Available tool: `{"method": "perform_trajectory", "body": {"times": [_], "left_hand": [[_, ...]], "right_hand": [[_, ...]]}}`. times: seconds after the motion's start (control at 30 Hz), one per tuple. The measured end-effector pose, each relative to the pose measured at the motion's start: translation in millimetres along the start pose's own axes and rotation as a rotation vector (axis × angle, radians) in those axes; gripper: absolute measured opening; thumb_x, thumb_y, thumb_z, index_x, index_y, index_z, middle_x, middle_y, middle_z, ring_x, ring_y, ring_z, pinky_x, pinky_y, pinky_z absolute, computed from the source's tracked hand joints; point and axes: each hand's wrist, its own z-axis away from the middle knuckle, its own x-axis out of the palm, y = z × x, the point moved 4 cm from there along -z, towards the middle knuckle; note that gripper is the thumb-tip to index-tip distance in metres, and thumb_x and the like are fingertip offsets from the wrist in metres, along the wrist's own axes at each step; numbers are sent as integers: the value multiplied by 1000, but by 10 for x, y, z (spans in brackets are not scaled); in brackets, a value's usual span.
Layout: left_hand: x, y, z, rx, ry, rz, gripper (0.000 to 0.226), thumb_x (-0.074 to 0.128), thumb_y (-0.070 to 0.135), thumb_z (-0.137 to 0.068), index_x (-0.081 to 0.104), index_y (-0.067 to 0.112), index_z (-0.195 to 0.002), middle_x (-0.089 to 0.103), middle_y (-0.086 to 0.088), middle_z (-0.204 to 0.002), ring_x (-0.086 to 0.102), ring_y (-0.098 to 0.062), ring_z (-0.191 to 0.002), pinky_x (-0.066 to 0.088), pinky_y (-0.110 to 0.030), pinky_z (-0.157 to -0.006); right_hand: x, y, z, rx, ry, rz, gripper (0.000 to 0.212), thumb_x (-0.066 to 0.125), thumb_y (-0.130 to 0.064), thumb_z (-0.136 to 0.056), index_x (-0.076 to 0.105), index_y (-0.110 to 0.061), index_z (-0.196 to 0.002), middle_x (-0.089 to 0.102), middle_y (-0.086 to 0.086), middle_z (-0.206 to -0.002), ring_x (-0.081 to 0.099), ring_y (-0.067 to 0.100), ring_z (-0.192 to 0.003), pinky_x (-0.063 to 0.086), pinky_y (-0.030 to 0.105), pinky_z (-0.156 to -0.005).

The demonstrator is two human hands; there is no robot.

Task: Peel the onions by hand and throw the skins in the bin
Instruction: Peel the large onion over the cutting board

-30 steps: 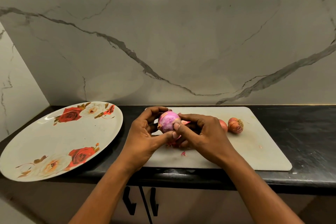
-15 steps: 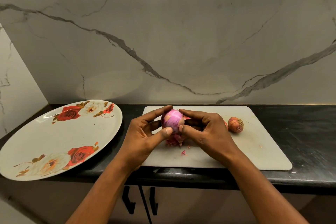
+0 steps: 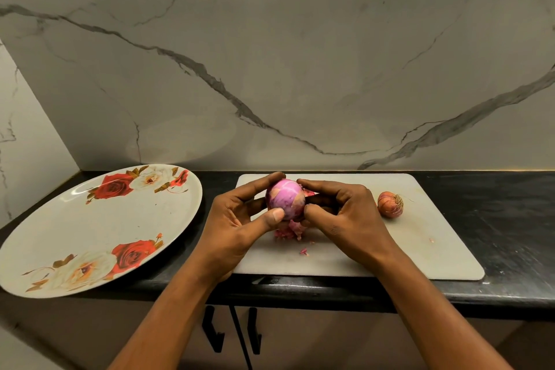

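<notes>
A partly peeled purple onion (image 3: 285, 198) is held just above the white cutting board (image 3: 420, 243). My left hand (image 3: 237, 225) grips it from the left, thumb on its front. My right hand (image 3: 345, 216) holds its right side, with the fingertips pinching at the skin. A small heap of pink skins (image 3: 288, 233) lies on the board under the onion, with a loose scrap (image 3: 304, 252) nearby. An unpeeled brown onion (image 3: 389, 204) sits on the board to the right. No bin is in view.
A large plate with rose prints (image 3: 99, 228) lies on the black counter (image 3: 495, 198) to the left of the board. A marble wall rises behind. Cupboard handles (image 3: 228, 330) show below the counter edge.
The onion has been turned in my hands and raised a little. A second onion seen behind my right hand a second ago is now hidden.
</notes>
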Motion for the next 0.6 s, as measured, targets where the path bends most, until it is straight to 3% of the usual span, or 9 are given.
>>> {"method": "perform_trajectory", "body": {"times": [0.07,0.23,0.6], "left_hand": [[-6,3,-1,2,8,5,59,77,2,-87,61,9,-143,66,-12,-142,64,-34,-130,51,-64,-106],[-5,4,-6,9,8,-20,60,78,3,-86,61,9,-144,65,-10,-144,62,-33,-133,50,-63,-108],[4,23,1,19,-2,-37,59,76,-2,-87,61,8,-143,65,-9,-143,62,-31,-134,54,-59,-105]], "right_hand": [[6,5,-2,1,-1,-12,51,69,-21,-81,74,-23,-132,81,-4,-111,78,11,-100,65,41,-89],[15,19,2,24,-41,-60,50,87,-20,-85,72,-21,-133,80,-1,-112,78,11,-101,65,39,-89],[1,76,-26,31,-52,-78,49,78,-7,-87,71,-19,-135,80,0,-116,77,13,-106,64,43,-92]]}}
